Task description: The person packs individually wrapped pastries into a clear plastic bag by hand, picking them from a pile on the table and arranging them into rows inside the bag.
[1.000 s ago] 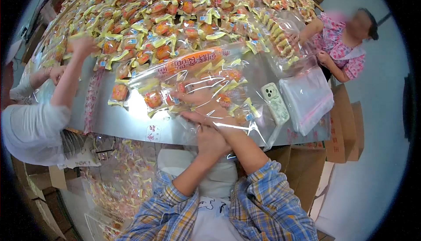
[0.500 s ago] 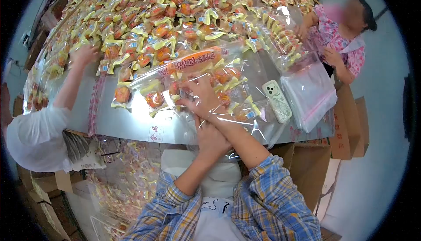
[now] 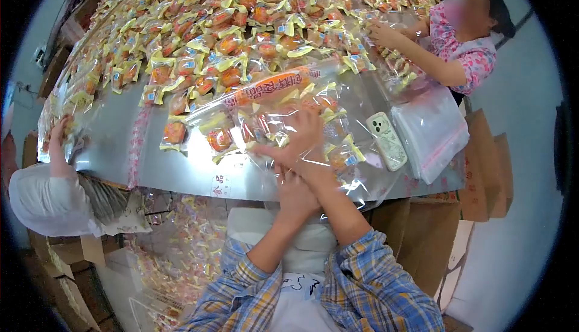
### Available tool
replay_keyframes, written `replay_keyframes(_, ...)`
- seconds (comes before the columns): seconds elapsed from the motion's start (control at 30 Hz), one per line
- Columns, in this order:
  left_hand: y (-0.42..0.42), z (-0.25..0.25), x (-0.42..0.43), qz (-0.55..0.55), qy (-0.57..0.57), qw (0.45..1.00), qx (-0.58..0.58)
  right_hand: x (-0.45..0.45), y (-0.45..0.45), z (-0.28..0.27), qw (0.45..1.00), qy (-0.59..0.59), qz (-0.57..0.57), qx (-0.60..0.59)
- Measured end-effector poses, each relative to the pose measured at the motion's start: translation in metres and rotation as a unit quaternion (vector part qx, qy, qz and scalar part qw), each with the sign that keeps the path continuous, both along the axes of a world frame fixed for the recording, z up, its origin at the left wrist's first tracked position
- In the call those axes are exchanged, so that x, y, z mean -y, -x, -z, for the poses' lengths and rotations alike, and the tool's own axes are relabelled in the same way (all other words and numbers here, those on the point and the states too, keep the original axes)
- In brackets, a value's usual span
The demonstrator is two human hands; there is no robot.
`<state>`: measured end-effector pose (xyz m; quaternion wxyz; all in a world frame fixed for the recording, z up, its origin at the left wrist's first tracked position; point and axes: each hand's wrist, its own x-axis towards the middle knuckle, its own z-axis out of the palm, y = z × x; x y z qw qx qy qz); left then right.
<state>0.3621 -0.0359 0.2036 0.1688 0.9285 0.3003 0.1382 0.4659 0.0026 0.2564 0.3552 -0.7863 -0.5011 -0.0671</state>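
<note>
My right hand reaches inside a large clear plastic bag lying on the metal table. Its thumb points left, and its fingers stretch over wrapped snacks in the bag. Crossed below the right wrist, my left hand has its fingers closed at the near edge of the bag; the film and the right wrist partly cover them. Orange snacks in yellow-edged wrappers, such as one wrapped snack, sit in the bag left of my right hand. Red lettering on an orange band runs across the bag's far end.
A big heap of wrapped snacks covers the far table. To the right lie a phone and a stack of clear bags. One co-worker handles packs at right; another person's arm is at left. Cardboard boxes stand right.
My right hand has shifted right inside the bag, its fingers further from the left-hand packs. The left co-worker's arm has drawn back toward the near left; the right co-worker reaches further over the heap.
</note>
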Motion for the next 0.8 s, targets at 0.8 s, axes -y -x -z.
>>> replay_keyframes(0.8, 0.002, -0.004, -0.003, 0.039, 0.003, 0.998, 0.044, -0.006, -0.005, 0.009, 0.991, -0.036, -0.125, -0.001)
